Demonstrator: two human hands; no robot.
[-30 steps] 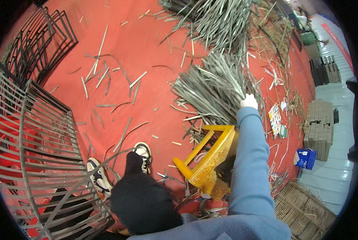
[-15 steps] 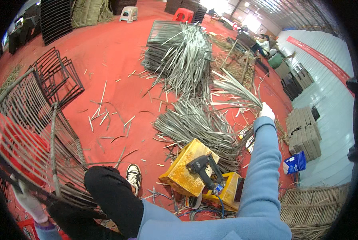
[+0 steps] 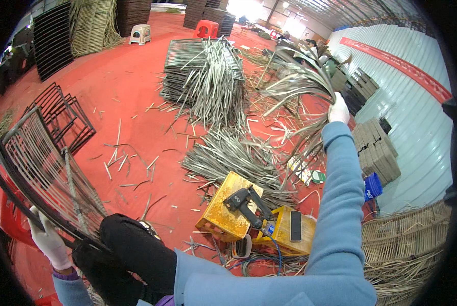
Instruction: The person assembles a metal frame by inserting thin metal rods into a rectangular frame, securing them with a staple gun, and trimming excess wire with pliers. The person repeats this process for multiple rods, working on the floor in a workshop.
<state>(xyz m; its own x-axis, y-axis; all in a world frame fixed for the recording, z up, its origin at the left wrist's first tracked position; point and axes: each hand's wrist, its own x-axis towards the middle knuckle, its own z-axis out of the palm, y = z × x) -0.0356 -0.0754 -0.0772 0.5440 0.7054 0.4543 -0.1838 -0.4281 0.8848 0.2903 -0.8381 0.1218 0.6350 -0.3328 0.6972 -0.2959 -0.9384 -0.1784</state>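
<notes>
My right hand (image 3: 338, 109), in a white glove, is raised at the end of my outstretched arm and closed on a bundle of long flat grey-brown weaving strips (image 3: 307, 85). The strips fan out above the hand and hang down below it. At the lower left, my white-gloved left hand (image 3: 50, 242) grips the edge of a dark slatted frame (image 3: 43, 153), which leans against my leg. A loose pile of similar strips (image 3: 233, 158) lies on the floor ahead. Beyond it, more strips (image 3: 215, 76) drape over a stack of slatted frames (image 3: 176, 84).
A nail gun (image 3: 249, 206) with a blue hose lies on a yellow stool (image 3: 228, 183). Beside it, a phone (image 3: 295, 226) rests on another yellow surface (image 3: 279, 232). A blue bucket (image 3: 372, 186) and stacked panels (image 3: 374, 150) stand right. Scraps litter the red floor.
My right hand has lifted the strip bundle, which now spreads upward and droops. My left hand has come up along the frame's edge. The whole view has shifted somewhat.
</notes>
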